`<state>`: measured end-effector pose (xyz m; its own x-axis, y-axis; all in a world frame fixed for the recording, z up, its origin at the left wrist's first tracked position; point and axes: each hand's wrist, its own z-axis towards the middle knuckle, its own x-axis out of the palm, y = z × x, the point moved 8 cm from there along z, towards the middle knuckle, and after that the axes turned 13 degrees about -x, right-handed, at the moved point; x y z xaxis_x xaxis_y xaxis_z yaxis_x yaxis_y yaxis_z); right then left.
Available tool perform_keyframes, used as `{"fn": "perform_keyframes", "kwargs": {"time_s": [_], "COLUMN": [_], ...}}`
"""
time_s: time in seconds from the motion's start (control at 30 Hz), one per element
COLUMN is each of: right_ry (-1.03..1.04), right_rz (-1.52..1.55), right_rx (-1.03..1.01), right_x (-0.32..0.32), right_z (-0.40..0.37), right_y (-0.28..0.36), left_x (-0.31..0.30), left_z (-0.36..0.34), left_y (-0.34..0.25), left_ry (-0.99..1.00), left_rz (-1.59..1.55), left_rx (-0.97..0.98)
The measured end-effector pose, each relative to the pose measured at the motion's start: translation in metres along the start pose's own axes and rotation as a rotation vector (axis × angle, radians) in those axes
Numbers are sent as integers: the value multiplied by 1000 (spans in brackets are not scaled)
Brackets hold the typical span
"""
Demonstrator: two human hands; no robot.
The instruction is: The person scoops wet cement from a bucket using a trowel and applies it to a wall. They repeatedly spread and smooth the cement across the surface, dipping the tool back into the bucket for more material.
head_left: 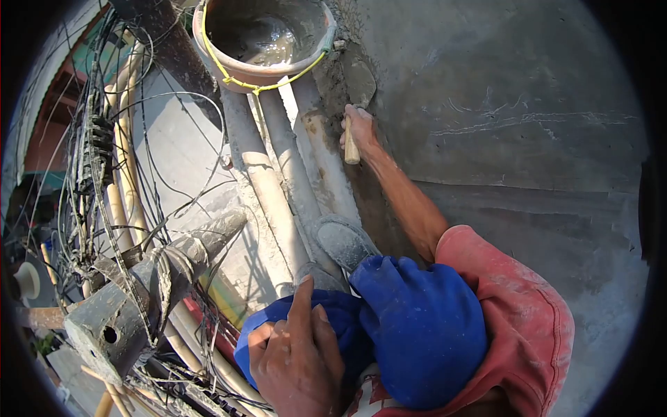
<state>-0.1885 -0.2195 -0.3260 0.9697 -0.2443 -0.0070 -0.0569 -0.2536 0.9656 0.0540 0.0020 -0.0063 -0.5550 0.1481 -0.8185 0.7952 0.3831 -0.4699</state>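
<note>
My right hand (360, 130) is closed around the wooden handle of a trowel (352, 147). The trowel's rounded metal blade (361, 83) is pressed against wet mortar beside the grey wall. My left hand (299, 354) rests over my blue-clad knee; its index finger is stretched out, other fingers are bent, and nothing shows in it. Beyond my feet stands a bucket (240, 75) with a yellow cord handle and wet grey mix inside.
Bamboo poles (271, 198) run under my dusty shoes (340, 243). To the left are tangled black cables (90, 153) and a thick mortar-splashed post (132, 306). A plastered wall (514, 83) with scratched lines fills the right side.
</note>
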Motion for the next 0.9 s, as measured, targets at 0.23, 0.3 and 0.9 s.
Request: {"fn": "perform_keyframes", "kwargs": {"time_s": [0.23,0.3,0.9], "right_ry": [10,78,33], "right_rz": [-48,-162,-301], "right_rx": [105,27,20], "right_x": [-3,2,-12], "right_z": [-35,-28,-24], "right_y": [-13,0,2], "left_x": [-2,-1,2], "left_z": [2,-1,0], "left_y": [0,0,0], "left_ry": [-20,-11,-21], "left_rz": [-6,6,-9], "left_rx": [-5,7,-19]}}
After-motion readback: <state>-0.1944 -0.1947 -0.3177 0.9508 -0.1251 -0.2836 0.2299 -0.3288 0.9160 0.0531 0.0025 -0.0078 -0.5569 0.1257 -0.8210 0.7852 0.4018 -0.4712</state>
